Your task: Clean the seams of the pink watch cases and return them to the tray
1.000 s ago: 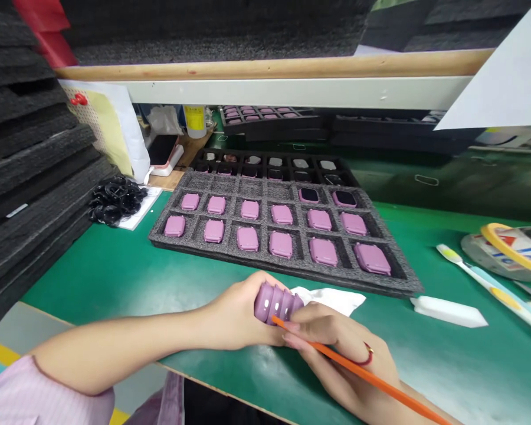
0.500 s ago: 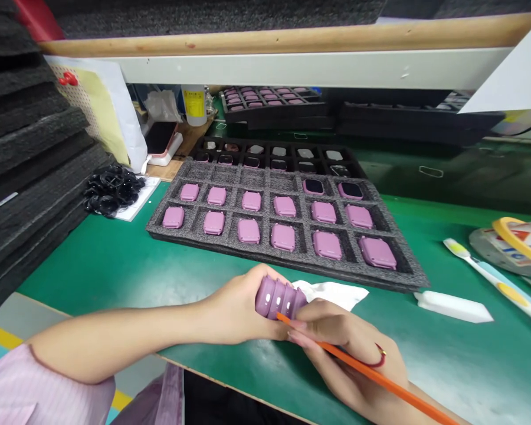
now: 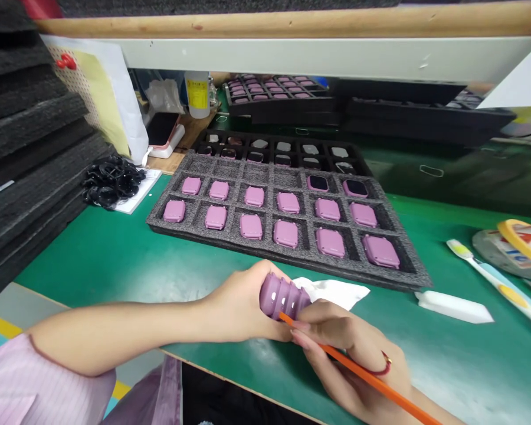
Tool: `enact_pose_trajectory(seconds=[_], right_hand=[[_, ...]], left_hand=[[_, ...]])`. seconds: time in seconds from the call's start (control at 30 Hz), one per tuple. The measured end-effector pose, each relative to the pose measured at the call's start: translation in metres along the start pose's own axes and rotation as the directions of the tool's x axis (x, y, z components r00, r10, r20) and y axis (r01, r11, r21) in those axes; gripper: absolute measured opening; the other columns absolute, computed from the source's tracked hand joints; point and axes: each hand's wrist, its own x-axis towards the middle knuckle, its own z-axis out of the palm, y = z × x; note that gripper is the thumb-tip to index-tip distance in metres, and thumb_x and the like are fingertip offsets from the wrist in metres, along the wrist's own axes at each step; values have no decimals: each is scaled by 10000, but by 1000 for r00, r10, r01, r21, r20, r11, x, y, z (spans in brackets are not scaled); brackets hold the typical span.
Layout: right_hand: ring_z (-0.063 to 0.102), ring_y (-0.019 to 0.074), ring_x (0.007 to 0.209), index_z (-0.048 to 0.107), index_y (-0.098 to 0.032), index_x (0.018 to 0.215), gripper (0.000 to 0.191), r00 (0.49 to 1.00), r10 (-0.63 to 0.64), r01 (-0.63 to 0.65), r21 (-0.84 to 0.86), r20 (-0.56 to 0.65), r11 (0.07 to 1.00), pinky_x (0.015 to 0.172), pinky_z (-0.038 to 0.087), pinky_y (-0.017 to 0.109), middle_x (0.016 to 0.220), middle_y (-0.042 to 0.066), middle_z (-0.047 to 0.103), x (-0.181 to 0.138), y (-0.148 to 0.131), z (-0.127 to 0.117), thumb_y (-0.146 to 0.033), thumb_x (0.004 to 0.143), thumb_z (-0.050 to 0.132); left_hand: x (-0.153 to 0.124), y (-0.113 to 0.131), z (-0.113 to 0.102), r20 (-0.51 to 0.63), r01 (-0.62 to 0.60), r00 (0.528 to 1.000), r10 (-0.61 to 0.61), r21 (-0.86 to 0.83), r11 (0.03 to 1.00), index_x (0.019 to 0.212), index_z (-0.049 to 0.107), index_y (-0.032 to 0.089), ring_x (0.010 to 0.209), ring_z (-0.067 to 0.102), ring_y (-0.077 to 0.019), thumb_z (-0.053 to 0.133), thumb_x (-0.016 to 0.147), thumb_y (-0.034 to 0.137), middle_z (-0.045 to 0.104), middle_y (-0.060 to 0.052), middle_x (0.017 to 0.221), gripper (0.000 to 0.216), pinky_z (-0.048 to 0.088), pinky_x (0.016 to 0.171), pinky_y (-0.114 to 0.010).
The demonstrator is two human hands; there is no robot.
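Note:
My left hand (image 3: 241,304) is wrapped round a stack of several purple watch cases (image 3: 283,298), held on edge just above the green mat. My right hand (image 3: 345,348) pinches a thin orange stick (image 3: 367,381), whose tip touches the lower edge of the stack. A crumpled white cloth (image 3: 336,290) lies right behind both hands. Beyond it sits a grey foam tray (image 3: 407,268) with rows of purple watch cases (image 3: 285,232) in its pockets.
A white block (image 3: 454,307) and a toothbrush (image 3: 491,276) lie to the right, near a tape roll (image 3: 520,236). Black rings (image 3: 110,182) are heaped at left beside stacked foam sheets (image 3: 22,153). More trays (image 3: 274,153) stand under the shelf behind.
The hands hold the same grip on the stack and stick. The stack has tilted slightly, and the view has dipped a little.

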Motion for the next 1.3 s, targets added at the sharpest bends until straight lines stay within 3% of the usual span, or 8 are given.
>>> enact_pose_trajectory(seconds=[0.23, 0.53, 0.87, 1.13, 1.3], right_hand=[[660, 131, 664, 560, -197, 943, 235, 1000, -19, 20, -5, 20, 1000, 555, 559, 244, 812, 33, 660, 0, 1, -1, 15, 842, 577], [631, 118, 640, 537, -201, 940, 243, 999, -38, 38, -9, 36, 999, 551, 539, 242, 803, 21, 647, -4, 4, 1, 17, 839, 571], [610, 127, 635, 511, -222, 943, 240, 997, 25, -22, -43, 67, 999, 540, 511, 258, 801, 18, 627, -4, -3, 3, 0, 856, 544], [632, 111, 665, 482, -220, 893, 229, 992, 122, -121, -34, 13, 992, 547, 498, 229, 793, 4, 614, -6, -3, 3, 4, 870, 526], [634, 117, 663, 486, -224, 889, 205, 991, 126, -125, -14, 45, 992, 546, 504, 235, 785, -1, 613, -4, -5, 3, -27, 881, 539]], left_hand=[[-1, 2, 0, 3, 6, 1000, -6, 10, 1000, 999, 576, 234, 883, 620, -204, 911, 541, 319, 691, 17, 952, 574, 445, 765, -319], [0, 0, 0, -5, -3, 1000, 3, 25, 1000, 990, 574, 238, 858, 623, -203, 908, 541, 349, 685, 27, 902, 570, 444, 750, -320], [2, -3, 3, -12, -54, 998, 54, 28, 998, 999, 576, 241, 913, 671, -245, 899, 560, 359, 715, 1, 931, 559, 498, 845, -381], [-1, 2, 3, -18, -13, 1000, 14, 60, 998, 988, 573, 246, 817, 647, -211, 894, 557, 420, 692, 26, 857, 565, 474, 711, -316], [-2, 1, 3, -24, -13, 1000, 15, 72, 997, 997, 582, 247, 795, 637, -201, 892, 559, 427, 680, 34, 835, 566, 458, 679, -296]])
